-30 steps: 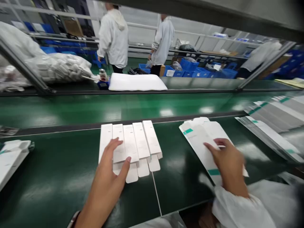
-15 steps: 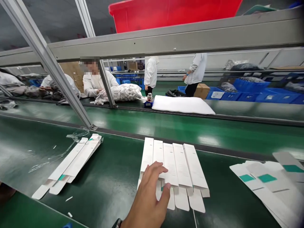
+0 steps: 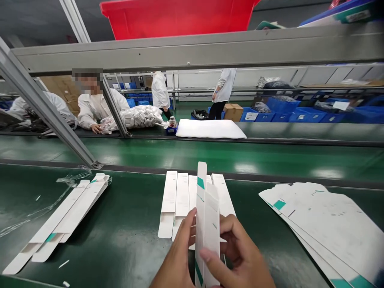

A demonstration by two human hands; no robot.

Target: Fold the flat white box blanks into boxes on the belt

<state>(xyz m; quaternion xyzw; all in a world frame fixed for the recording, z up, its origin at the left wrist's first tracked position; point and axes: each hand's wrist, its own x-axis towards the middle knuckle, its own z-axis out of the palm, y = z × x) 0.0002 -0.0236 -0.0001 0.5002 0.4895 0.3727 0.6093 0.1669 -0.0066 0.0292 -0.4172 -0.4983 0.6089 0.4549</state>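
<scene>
A narrow white carton with teal patches stands upright, opened into a box shape, in front of me. My left hand grips its left side, its fingertips partly hidden behind it. On the right side my right hand is closed round it, thumb across the near face. Behind it several similar white cartons lie side by side on the green work surface, partly covered by the held one and my hands. Flat, unfolded carton blanks lie fanned in a stack to my right.
Two more white cartons lie at the left, near clear plastic wrap and paper scraps. Beyond runs a green conveyor belt. A metal beam with a red bin crosses above. Co-workers in white are beyond.
My left hand has moved from over the row of cartons to a held carton. My right hand has come into view, gripping it too. The view has swung right.
</scene>
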